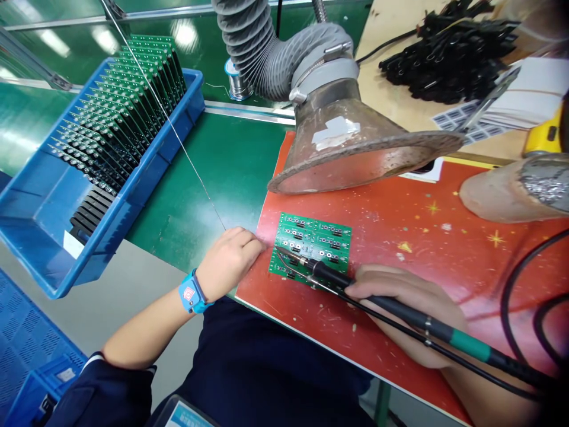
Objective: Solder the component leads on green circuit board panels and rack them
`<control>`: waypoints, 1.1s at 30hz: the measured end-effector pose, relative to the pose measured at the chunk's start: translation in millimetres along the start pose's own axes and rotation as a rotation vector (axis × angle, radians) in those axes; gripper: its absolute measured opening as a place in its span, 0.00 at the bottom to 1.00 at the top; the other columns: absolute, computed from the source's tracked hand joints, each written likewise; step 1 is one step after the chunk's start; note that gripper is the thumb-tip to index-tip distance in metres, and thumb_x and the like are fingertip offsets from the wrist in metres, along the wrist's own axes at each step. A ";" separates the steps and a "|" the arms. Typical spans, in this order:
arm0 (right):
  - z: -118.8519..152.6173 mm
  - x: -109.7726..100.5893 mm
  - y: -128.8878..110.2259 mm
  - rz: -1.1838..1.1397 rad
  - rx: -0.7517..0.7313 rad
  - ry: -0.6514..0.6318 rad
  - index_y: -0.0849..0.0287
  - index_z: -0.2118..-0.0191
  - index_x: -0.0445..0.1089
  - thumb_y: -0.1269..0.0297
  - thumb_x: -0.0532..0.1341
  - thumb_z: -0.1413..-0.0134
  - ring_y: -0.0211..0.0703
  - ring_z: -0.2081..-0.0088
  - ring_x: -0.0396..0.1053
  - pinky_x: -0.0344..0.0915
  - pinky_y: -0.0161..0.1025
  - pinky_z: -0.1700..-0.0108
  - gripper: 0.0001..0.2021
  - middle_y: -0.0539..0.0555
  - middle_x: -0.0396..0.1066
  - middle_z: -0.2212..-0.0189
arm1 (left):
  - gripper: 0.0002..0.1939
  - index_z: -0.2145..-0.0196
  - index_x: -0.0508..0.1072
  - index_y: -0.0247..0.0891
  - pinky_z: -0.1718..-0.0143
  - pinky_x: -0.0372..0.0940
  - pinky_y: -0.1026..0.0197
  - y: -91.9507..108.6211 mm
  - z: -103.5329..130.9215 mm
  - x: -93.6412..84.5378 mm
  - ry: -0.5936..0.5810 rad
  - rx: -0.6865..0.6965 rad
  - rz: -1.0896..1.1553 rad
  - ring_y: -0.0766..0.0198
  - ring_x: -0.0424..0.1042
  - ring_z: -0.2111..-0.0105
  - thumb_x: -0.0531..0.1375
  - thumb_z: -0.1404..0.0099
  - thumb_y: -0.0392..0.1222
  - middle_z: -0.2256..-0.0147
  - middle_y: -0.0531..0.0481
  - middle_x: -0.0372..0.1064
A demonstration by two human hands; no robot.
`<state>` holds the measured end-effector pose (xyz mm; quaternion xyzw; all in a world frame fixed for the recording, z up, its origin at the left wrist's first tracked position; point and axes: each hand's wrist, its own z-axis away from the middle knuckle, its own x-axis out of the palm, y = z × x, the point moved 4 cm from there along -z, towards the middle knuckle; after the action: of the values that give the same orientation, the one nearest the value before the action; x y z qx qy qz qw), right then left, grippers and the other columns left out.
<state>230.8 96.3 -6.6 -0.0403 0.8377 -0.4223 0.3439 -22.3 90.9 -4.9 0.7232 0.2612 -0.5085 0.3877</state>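
Note:
A green circuit board with rows of small parts lies flat on the red mat. My right hand is wrapped round a soldering iron with a black and green handle. A thin metal guide tube and black cable run clamped along the iron. Its tip is over the left part of the board. My left hand, with a blue wrist strap, rests closed just left of the board. Its fingertips point towards the board edge; what they hold, if anything, is hidden. A thin silvery line runs from above down to behind this hand.
A grey fume hose with a wide hood hangs just behind the board. At left stands a blue bin with several upright boards. A solder spool, black cables and a pale container stand around the red mat.

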 end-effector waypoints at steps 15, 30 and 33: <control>-9.4 2.2 -11.0 -0.092 -0.007 -0.034 0.53 0.58 0.69 0.67 0.54 0.38 0.39 0.74 0.70 0.69 0.36 0.74 0.07 0.50 0.70 0.76 | 0.09 0.62 0.74 0.36 0.64 0.58 0.58 10.4 1.4 -4.3 0.012 0.067 -0.036 0.61 0.66 0.68 0.54 0.28 0.34 0.71 0.50 0.73; -6.5 -4.5 -14.6 -0.092 0.032 0.009 0.51 0.59 0.68 0.69 0.56 0.39 0.38 0.75 0.69 0.68 0.35 0.74 0.07 0.49 0.70 0.77 | 0.08 0.64 0.71 0.39 0.58 0.69 0.57 -26.7 8.8 -64.4 0.320 0.006 -0.301 0.64 0.74 0.69 0.55 0.28 0.42 0.73 0.54 0.72; -7.0 0.0 -12.5 -0.095 -0.032 0.001 0.53 0.58 0.68 0.69 0.55 0.39 0.37 0.75 0.70 0.69 0.34 0.74 0.07 0.50 0.70 0.76 | 0.07 0.64 0.72 0.37 0.70 0.67 0.67 -42.5 15.1 -72.9 0.433 -0.145 -0.161 0.68 0.73 0.73 0.56 0.29 0.40 0.71 0.53 0.74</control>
<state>223.8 93.0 5.5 -0.0854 0.8418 -0.4246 0.3222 -88.4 103.6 48.2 0.7625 0.4308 -0.3505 0.3319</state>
